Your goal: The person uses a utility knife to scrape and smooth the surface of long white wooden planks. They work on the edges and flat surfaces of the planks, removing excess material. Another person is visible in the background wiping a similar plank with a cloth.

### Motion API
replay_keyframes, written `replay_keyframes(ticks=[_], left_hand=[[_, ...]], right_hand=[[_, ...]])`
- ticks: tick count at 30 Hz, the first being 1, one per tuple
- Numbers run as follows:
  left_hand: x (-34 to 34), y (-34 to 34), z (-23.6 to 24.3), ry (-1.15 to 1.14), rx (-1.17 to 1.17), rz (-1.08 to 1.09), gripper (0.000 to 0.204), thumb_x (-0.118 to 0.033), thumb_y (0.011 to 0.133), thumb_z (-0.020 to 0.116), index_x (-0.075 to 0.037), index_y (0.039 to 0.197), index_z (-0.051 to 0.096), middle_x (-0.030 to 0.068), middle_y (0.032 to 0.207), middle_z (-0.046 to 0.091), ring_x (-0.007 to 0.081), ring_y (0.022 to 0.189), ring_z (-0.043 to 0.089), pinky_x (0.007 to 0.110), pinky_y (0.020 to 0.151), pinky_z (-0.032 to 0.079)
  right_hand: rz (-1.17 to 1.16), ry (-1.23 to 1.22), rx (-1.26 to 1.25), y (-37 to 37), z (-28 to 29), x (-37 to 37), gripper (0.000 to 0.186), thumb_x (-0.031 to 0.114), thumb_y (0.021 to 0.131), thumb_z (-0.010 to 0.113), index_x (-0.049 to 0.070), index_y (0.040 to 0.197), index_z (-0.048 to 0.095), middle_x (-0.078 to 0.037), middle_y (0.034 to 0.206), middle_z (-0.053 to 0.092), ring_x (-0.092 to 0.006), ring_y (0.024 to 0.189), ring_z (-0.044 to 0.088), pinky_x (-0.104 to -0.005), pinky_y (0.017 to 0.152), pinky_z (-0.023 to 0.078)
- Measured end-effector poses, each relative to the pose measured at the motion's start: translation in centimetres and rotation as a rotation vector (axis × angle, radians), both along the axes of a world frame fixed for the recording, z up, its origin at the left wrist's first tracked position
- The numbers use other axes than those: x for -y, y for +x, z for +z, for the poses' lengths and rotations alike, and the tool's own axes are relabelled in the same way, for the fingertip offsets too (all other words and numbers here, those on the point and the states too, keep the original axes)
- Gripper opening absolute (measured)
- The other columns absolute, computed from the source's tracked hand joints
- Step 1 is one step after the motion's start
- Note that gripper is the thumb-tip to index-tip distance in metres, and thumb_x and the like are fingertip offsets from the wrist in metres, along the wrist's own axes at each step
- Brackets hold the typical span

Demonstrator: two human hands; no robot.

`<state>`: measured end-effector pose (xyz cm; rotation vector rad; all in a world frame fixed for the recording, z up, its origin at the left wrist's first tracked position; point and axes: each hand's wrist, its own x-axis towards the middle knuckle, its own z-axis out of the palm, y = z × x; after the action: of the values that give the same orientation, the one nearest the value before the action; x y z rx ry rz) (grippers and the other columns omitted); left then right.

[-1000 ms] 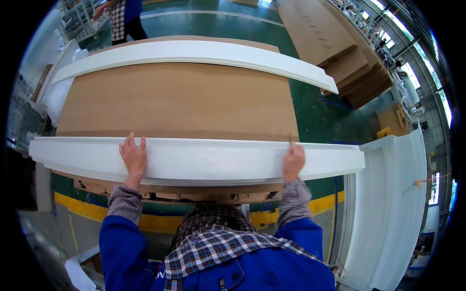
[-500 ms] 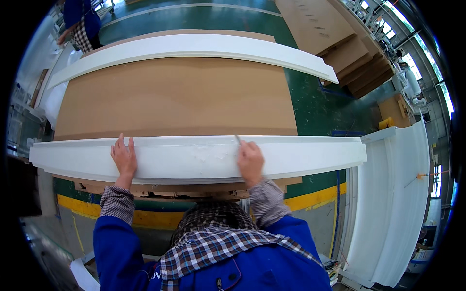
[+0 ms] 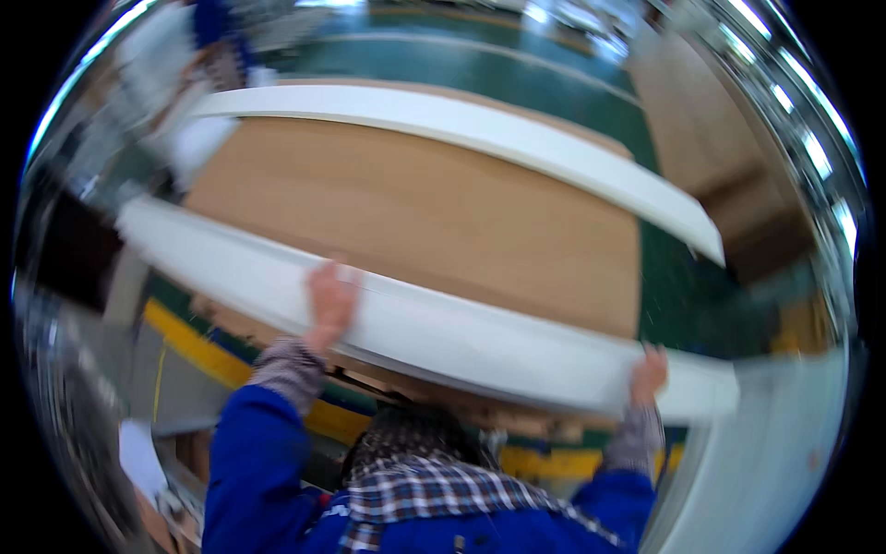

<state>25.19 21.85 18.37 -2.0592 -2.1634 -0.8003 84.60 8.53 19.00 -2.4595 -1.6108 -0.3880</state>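
A long white panel point(image 3: 443, 323) lies before me at a slant, its right end nearer to me than its left. My left hand point(image 3: 332, 300) rests on it left of the middle, fingers extended and somewhat blurred. Toward its right end my right hand point(image 3: 649, 374) is at the panel with curled fingers. What this hand holds, if anything, is too blurred to make out. Beyond, a second long white piece point(image 3: 443, 120), slightly curved, lies across the far side of a brown cardboard sheet point(image 3: 434, 222).
A large white panel with ridges point(image 3: 775, 443) stands at the right, by the near panel's end. Stacked brown cardboard point(image 3: 720, 120) is at the far right. Another person in blue point(image 3: 217, 32) is at the far left. Green floor point(image 3: 461, 60) shows behind.
My view has turned, so the panels now slant. My right hand has moved from mid-panel, where it held a small thin tool, to near the right end. The left hand stays on the panel.
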Motion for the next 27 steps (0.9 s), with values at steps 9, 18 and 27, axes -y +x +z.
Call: replay_keyframes(ticks=[9,18,27], left_hand=[[0.6,5.0,2.0,-0.211,0.112,-0.160,0.058,-0.047,0.091,0.038,-0.002,0.128,0.040,0.0174,0.126,0.043,0.0277,0.123,0.035,0.053,0.105,0.015],[-0.5,5.1,1.2,-0.062,0.378,-0.268,0.048,-0.034,0.087,0.050,-0.005,0.125,0.043,0.0172,0.130,0.036,0.0299,0.124,0.031,0.053,0.102,0.018],[-7.8,-7.9,-5.4,-0.106,0.854,-0.632,0.056,-0.013,0.088,0.054,-0.012,0.135,0.024,0.0105,0.140,0.025,0.0239,0.126,0.029,0.042,0.100,0.032]], right_hand=[[0.024,0.104,-0.263,-17.0,2.3,0.5,0.012,0.007,0.083,0.049,-0.001,0.077,0.055,-0.015,0.076,0.049,-0.0325,0.071,0.052,-0.0416,0.061,0.041],[0.128,0.291,-0.345,-41.0,0.0,-9.8,0.013,0.007,0.076,0.045,0.005,0.079,0.058,-0.013,0.075,0.056,-0.0320,0.069,0.055,-0.0414,0.057,0.044],[0.066,0.465,-0.386,-41.8,1.4,-9.7,0.016,0.019,0.085,0.054,0.006,0.079,0.062,-0.014,0.074,0.057,-0.0325,0.070,0.056,-0.0411,0.060,0.045]])
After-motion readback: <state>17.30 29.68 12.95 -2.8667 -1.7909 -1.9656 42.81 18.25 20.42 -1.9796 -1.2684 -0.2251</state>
